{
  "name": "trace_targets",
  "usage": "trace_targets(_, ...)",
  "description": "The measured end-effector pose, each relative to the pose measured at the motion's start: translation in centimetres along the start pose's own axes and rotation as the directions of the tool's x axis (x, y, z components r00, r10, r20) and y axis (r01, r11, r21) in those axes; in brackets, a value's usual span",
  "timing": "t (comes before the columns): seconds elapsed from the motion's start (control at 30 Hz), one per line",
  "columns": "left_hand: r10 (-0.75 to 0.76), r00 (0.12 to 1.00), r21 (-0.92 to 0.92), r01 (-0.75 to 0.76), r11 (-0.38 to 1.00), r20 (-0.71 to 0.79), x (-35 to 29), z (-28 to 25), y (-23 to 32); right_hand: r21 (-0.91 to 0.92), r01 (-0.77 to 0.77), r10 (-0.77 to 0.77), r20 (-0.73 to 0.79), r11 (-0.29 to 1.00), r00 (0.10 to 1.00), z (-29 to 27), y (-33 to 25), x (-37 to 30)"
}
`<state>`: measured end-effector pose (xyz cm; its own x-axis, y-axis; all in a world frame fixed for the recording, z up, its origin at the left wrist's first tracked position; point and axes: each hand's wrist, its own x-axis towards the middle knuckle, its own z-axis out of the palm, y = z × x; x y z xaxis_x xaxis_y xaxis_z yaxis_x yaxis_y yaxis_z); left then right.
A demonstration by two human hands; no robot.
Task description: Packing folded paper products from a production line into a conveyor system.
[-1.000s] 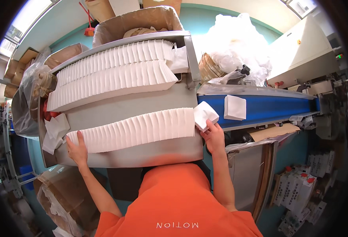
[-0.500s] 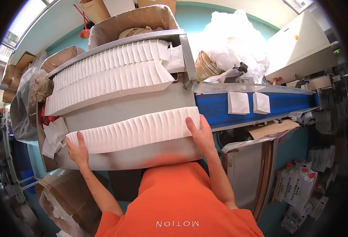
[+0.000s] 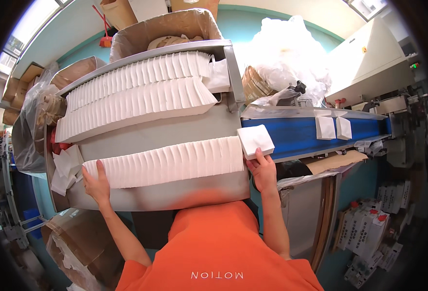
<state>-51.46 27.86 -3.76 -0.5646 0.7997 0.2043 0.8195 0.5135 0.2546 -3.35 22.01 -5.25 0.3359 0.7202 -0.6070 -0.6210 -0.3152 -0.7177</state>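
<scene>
Napkin row [image 3: 170,162]: runs left-to-right, end clasped by left hand [image 3: 96,186]; one stack [image 3: 255,138] pinched in right hand [image 3: 264,173]; two stacks [image 3: 325,128] on belt [image 3: 294,138].

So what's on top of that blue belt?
Two small white stacks sit side by side on the blue belt. The right hand holds another white stack, overlapping its left end. Whatever lies beneath all three is hidden.
</scene>
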Motion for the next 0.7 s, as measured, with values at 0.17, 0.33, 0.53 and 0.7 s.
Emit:
trace_targets(0.17, -0.007, 1.000, -0.023, 0.007, 1.000, -0.001, -0.2, -0.1, 0.1, -0.716, 0.354, -0.288, 0.219, 0.602, 0.932, 5.1, 1.7, -1.0)
trace_targets(0.33, -0.019, 1.000, -0.063, 0.019, 0.998, -0.001, -0.2, -0.1, 0.3, -0.265, -0.049, 0.088, 0.137, 0.963, 0.987, 3.0, 2.1, -1.1)
trace_targets(0.53, 0.037, 0.999, -0.057, -0.039, 0.998, -0.037, -0.2, 0.4, 0.5, -0.186, 0.000, -0.005, -0.026, 0.983, 1.000, 0.7, 0.9, 0.3)
trace_targets(0.7, 0.023, 0.999, -0.052, -0.024, 0.998, -0.032, -0.3, 0.5, 0.7, -0.660, 0.420, -0.322, 0.273, 0.623, 0.907, 5.4, 2.8, -0.6)
